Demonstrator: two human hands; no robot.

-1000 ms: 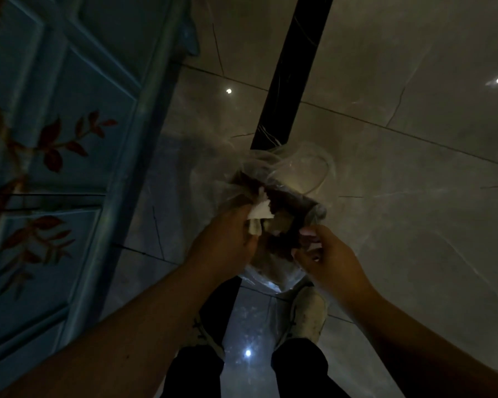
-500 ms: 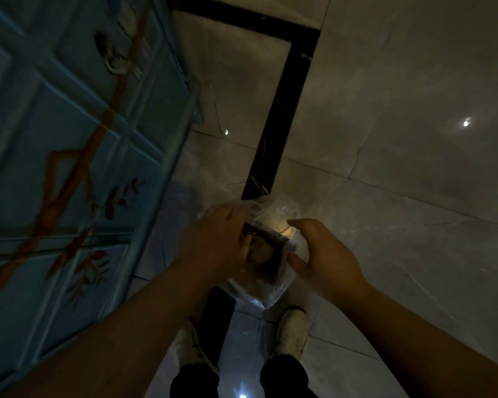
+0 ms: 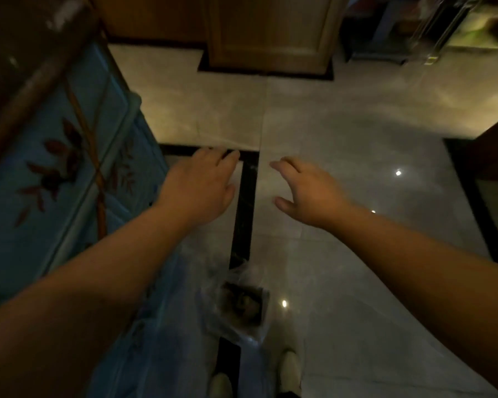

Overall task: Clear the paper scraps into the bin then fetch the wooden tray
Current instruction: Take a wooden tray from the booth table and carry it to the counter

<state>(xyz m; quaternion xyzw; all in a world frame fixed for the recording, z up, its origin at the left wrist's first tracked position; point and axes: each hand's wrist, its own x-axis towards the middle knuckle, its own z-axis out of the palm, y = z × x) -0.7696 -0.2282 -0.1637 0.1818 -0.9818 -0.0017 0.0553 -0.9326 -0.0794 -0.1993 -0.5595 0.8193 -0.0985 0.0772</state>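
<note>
A small bin lined with a clear plastic bag (image 3: 239,307) stands on the tiled floor just ahead of my shoes, with dark and pale scraps inside. My left hand (image 3: 200,186) hovers well above and beyond the bin, palm down, fingers loosely apart, holding nothing. My right hand (image 3: 308,193) is level with it to the right, also palm down with spread fingers and nothing in it. No wooden tray shows in this view.
A blue cabinet (image 3: 55,179) painted with red leaves runs along the left. A wooden cabinet (image 3: 268,33) stands at the far end, dark furniture (image 3: 492,156) at the right edge. Glossy grey floor tiles (image 3: 357,133) with black strips lie between. My shoes (image 3: 289,369) are at the bottom.
Both hands have let go of the bag and lifted away from the bin. The view has tilted up, so the bin now sits low in the picture and the far cabinet appears.
</note>
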